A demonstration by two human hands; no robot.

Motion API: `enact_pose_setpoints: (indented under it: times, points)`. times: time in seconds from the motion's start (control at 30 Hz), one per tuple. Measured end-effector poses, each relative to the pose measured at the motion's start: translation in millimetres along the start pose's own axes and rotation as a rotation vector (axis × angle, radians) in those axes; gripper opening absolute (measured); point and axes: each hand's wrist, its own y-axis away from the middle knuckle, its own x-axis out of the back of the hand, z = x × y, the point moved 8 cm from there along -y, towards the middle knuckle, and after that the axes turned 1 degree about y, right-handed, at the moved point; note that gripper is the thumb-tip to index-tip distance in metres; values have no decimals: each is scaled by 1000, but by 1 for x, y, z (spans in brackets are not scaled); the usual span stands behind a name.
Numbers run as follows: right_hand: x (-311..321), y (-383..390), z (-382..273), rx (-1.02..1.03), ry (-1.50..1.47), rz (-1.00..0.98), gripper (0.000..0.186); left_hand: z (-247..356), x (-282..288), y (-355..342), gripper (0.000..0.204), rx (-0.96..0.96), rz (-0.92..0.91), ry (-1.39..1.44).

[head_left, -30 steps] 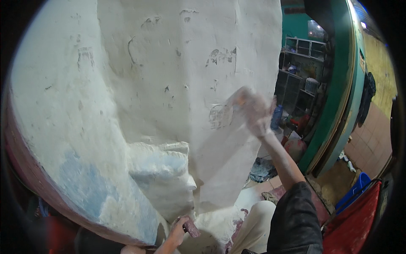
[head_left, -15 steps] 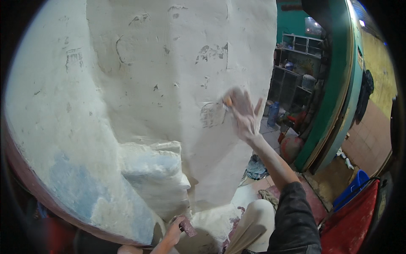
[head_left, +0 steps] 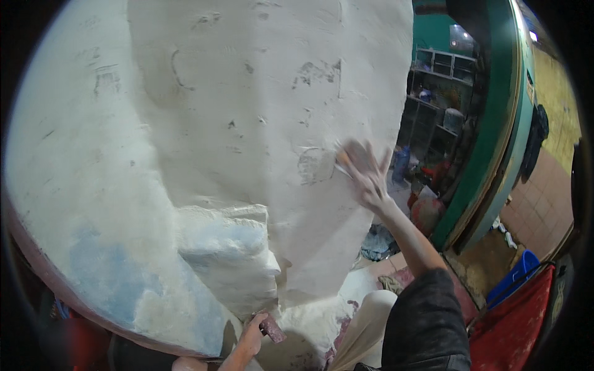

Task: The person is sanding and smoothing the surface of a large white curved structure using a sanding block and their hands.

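The white wall (head_left: 198, 123), rough with scattered dark marks and scraped patches, fills the middle. My right hand (head_left: 366, 180) lies at it beside a greyish scraped patch (head_left: 314, 166), blurred fingers spread over a small orange-and-pale tool (head_left: 343, 159), its shape mostly hidden. My left hand (head_left: 250, 334), low in the middle, grips a maroon rectangular block (head_left: 272, 329) just below a stepped, lumpy plaster ledge (head_left: 226, 235) with pale blue on it. A knee in pale cloth (head_left: 374, 309) is between my forearms.
A curved side (head_left: 93, 185) with blue patches bulges at left. Right of the wall are a green doorframe (head_left: 489, 136), a cluttered shelf unit (head_left: 439, 68), a blue jug (head_left: 401, 164), dark crumpled cloth (head_left: 377, 244), a blue bucket (head_left: 513, 278) and a red panel (head_left: 507, 328).
My right hand has swept left toward the scraped patch, then slightly down and right. My left hand still holds the maroon block low down. The view has shifted a little.
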Motion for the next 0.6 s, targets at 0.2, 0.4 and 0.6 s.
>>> enact_pose_setpoints:
  times: [0.2, 0.4, 0.6]
  points:
    - [17, -40, -23, -86, -26, -108, 49, 13, -18, 24, 32, 22, 7, 19]
    - [5, -21, -11, -50, -36, -14, 43, 18, -23, 20, 34, 1, -2, -6]
    - [9, 7, -12, -23, -92, -53, 43, 19, -21, 23, 33, 10, -27, 54]
